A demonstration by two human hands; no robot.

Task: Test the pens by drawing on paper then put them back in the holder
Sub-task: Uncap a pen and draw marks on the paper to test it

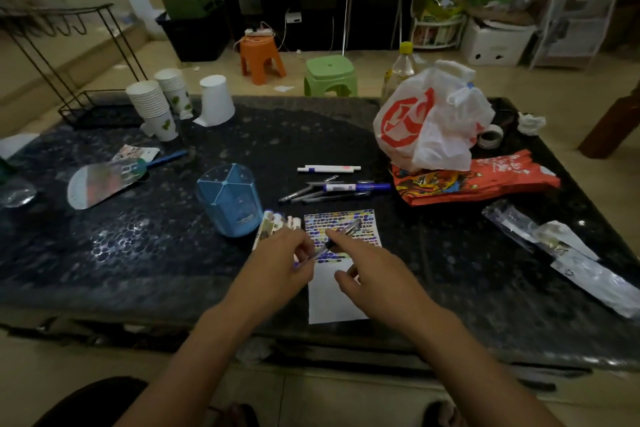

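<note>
A pen (349, 229) slants above the paper (334, 302), a white sheet whose upper half is covered with coloured marks. My left hand (285, 262) pinches the pen's lower end with curled fingers. My right hand (370, 274) has its index finger stretched out, the tip touching the pen's middle; its thumb stays apart from the pen. The blue pen holder (227, 201) stands left of the paper, with no pens showing above its rim. Several more pens (332, 188) lie in a loose pile behind the paper, and two white pens (329, 168) lie farther back.
A small pack (273, 224) lies between holder and paper. A white and red plastic bag (429, 121) on red packets (485, 180) fills the right back. Paper cup stacks (157, 104) stand at back left. A clear wrapper (568, 253) lies right.
</note>
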